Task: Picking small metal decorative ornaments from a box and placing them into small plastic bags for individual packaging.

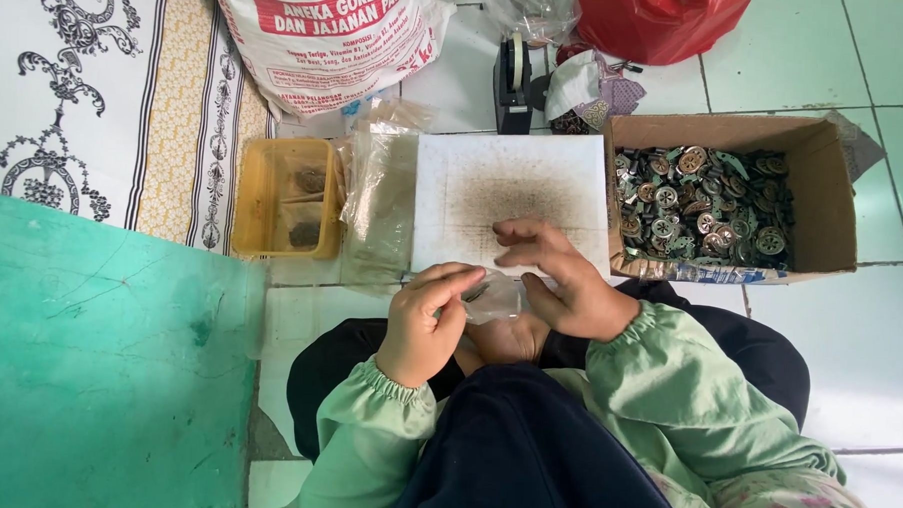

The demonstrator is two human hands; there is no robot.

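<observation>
Left hand point(424, 328) and right hand point(561, 283) meeting over the lap, both closed on a small clear plastic bag point(493, 298); left fingers pinching its near edge, right fingers curled over its far side, index raised. Something dark just visible at the bag's mouth; contents otherwise not readable. Bagging judged to be mid-run rather than near its end. Directly beyond the hands, a white board point(513, 201) flat on the floor, dusted brown at its centre, bare of parts. To its right, touching it, an open cardboard box point(832, 202) holding a deep heap of small round metal parts point(703, 205), apparently the stock not yet packed. To the board's left, a loose stack of clear bags point(378, 196), then a yellow plastic tray point(286, 198) holding a few filled packets, seemingly the finished share, far smaller than the heap. Behind the board, a black tape dispenser point(515, 81), a large printed white sack point(324, 34) and a red plastic bag point(660, 21). Work surface: pale green tiled floor point(869, 329), no desk; patterned cloth point(97, 91) at far left above a green painted panel point(98, 362). Sleeves light green, lap covered in dark fabric.
</observation>
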